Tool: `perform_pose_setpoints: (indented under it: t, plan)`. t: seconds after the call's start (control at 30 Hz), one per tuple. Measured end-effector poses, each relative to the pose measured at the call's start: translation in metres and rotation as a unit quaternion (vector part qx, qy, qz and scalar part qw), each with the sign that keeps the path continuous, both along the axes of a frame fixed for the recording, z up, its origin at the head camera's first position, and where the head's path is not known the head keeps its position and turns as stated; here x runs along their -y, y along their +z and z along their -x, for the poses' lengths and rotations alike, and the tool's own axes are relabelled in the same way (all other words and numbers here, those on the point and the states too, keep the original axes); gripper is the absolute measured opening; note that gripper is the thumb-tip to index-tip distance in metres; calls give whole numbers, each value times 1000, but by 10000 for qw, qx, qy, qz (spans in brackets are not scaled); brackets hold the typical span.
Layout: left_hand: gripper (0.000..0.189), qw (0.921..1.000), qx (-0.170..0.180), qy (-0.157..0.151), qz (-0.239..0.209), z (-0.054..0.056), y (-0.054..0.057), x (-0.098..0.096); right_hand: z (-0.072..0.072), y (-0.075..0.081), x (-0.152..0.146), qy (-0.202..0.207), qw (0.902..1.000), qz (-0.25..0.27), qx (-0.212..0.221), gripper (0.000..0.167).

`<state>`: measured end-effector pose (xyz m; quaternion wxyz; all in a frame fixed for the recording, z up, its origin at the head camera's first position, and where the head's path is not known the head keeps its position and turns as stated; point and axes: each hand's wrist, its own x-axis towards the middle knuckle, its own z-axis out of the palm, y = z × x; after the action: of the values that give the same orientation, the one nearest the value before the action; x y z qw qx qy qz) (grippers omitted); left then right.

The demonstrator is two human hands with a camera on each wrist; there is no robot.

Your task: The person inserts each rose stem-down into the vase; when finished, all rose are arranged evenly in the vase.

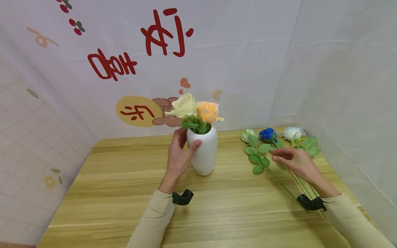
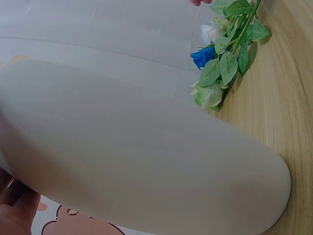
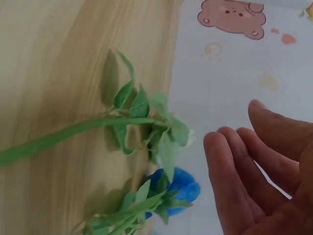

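My left hand [image 1: 177, 156] grips the white vase [image 1: 205, 153] near its top, thumb on the front and fingers round the left side. The vase stands upright on the table. Out of its mouth rise a cream rose [image 1: 185, 106] and a peach rose [image 1: 207, 111], green leaves below them. Over the stems on the right hovers my right hand [image 1: 296, 164], fingers loosely bent and holding nothing. Under and beyond it lie a greenish-white rose [image 1: 247, 135], a blue rose [image 1: 268, 134] and a white rose [image 1: 292, 133]. In the right wrist view, a gap shows between thumb and fingers [image 3: 222, 166].
The wooden table [image 1: 124, 193] ends against a printed cloth backdrop [image 1: 242, 62] behind the vase. More cloth hangs along the left and right sides. A black wrist mount [image 1: 183, 197] sits on the left sleeve, another black mount [image 1: 311, 203] on the right.
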<state>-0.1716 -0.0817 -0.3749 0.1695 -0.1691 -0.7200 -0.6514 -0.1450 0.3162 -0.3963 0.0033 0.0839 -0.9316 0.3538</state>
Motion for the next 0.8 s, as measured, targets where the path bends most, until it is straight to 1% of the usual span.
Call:
perform_pose_setpoints:
  t: [0.13, 0.27, 0.37, 0.43, 0.53, 0.67, 0.8]
  plan:
    - [55, 10000, -52, -28, 15, 0, 0, 1, 6, -7, -9, 351, 9982, -20, 477, 39]
    - [58, 10000, -59, -50, 11, 0, 0, 1, 12, -16, -15, 725, 9919, 165, 1035, 39]
    - [61, 10000, -51, -72, -3, 0, 0, 1, 17, -23, -20, 969, 9871, 226, 1252, 36]
    - [61, 10000, -26, -64, 10, -1, 1, 1, 20, -28, -23, 1114, 9825, 363, 1445, 33]
    - [57, 10000, 20, -48, 43, -1, 1, 1, 24, -33, -28, 1347, 9714, 657, 1841, 31]
    - [55, 10000, 18, -48, 50, -1, 1, 1, 27, -37, -31, 1418, 9576, 913, 2335, 29]
    - [55, 10000, 19, -50, 16, -1, 1, 0, 28, -42, -32, 1374, 9512, 983, 2582, 26]
